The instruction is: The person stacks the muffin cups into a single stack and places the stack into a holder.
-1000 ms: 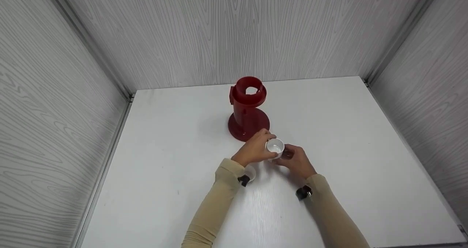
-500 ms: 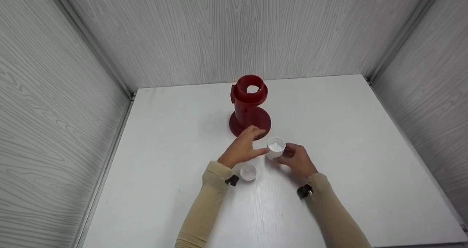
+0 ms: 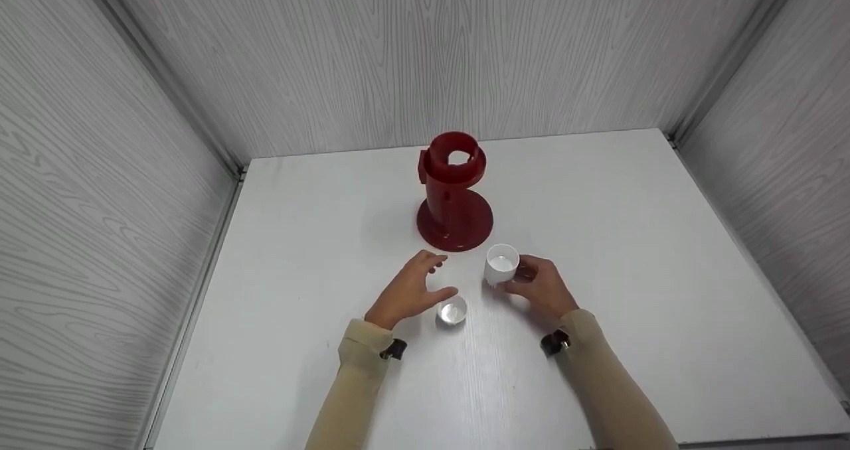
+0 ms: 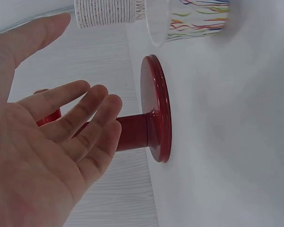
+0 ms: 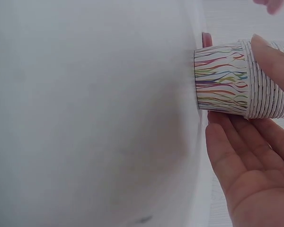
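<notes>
My right hand holds a stack of white paper cups by its side, thumb and fingers around it. In the right wrist view the stack shows colored wavy stripes on its end cup and many nested rims. A single paper cup stands on the table, left of the stack and nearer the front. Beside that cup my left hand is held apart, empty, fingers loosely bent; the left wrist view shows its palm with the striped single cup beyond.
Behind the hands stands a red stand with a round base and an open ring-shaped top. It is on a white table with wood-grain panels at the back and both sides.
My left hand has let go of the cup stack and moved left and toward the front, uncovering the single cup. My right hand stays on the stack, almost in place.
</notes>
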Tool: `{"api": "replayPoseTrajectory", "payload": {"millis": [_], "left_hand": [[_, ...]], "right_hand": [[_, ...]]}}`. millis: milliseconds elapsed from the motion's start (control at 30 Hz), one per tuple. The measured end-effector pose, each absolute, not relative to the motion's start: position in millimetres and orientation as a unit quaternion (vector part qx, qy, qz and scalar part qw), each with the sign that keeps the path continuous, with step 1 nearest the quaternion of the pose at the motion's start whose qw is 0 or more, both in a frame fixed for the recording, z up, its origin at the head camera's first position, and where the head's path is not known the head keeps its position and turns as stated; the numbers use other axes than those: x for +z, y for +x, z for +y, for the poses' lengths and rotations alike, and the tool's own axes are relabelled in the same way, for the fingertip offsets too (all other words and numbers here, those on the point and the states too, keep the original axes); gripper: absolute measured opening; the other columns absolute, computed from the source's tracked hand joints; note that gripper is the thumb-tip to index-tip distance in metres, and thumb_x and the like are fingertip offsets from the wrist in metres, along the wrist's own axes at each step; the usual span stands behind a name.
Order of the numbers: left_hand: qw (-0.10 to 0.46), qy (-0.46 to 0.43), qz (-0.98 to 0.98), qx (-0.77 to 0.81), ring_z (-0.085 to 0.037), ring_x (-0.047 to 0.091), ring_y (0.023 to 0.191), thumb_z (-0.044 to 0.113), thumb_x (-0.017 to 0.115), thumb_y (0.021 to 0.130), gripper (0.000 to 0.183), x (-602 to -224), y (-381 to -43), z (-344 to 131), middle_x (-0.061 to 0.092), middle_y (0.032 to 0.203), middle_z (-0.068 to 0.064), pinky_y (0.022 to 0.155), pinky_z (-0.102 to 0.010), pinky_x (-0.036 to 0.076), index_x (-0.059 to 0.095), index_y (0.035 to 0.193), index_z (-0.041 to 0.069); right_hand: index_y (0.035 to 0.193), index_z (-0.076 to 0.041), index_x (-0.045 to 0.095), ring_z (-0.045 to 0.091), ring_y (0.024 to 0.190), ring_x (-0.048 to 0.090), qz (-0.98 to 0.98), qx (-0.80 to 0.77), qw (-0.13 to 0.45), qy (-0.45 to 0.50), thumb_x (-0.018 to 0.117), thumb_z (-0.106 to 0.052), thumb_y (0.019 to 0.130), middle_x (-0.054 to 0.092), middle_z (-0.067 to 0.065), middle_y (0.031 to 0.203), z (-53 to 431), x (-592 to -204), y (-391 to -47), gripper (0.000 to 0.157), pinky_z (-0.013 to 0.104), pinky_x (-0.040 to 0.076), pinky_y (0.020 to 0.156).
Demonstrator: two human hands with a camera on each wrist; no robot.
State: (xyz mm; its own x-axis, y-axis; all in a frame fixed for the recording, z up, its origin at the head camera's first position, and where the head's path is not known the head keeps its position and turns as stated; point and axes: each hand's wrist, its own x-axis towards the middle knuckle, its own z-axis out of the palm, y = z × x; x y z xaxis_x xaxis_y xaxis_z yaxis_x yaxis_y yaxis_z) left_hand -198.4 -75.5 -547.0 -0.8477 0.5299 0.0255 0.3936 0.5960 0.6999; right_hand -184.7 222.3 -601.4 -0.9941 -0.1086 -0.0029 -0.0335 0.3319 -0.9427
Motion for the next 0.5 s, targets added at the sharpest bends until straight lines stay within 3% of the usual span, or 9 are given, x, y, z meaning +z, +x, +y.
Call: {"api": "replayPoseTrajectory", "payload": {"millis": [200,500], "left_hand": [[0.123,0.248,0.894,0.352,-0.029,0.058,0.123,0.042,0.080,0.090,0.075,-554,-186,-82,0.058,0.135,-0.014,0.107,-0.046,0.052,0.053,0.147,0.002],[0.146,0.244,0.896,0.340,-0.027,0.060,0.122,0.039,0.087,0.083,0.074,-568,-175,-81,0.060,0.129,-0.012,0.108,-0.045,0.052,0.057,0.141,0.003]], "right_hand": [[0.132,-0.006,0.067,0.030,0.117,0.071,0.816,-0.575,0.037,-0.042,0.092,-0.016,0.077,0.072,0.015,0.129,224,-601,-186,0.061,0.044,0.056,0.105],[0.130,-0.008,0.069,0.028,0.114,0.073,0.814,-0.578,0.037,-0.042,0.093,-0.016,0.076,0.073,0.012,0.127,220,-601,-186,0.060,0.042,0.058,0.103]]}}
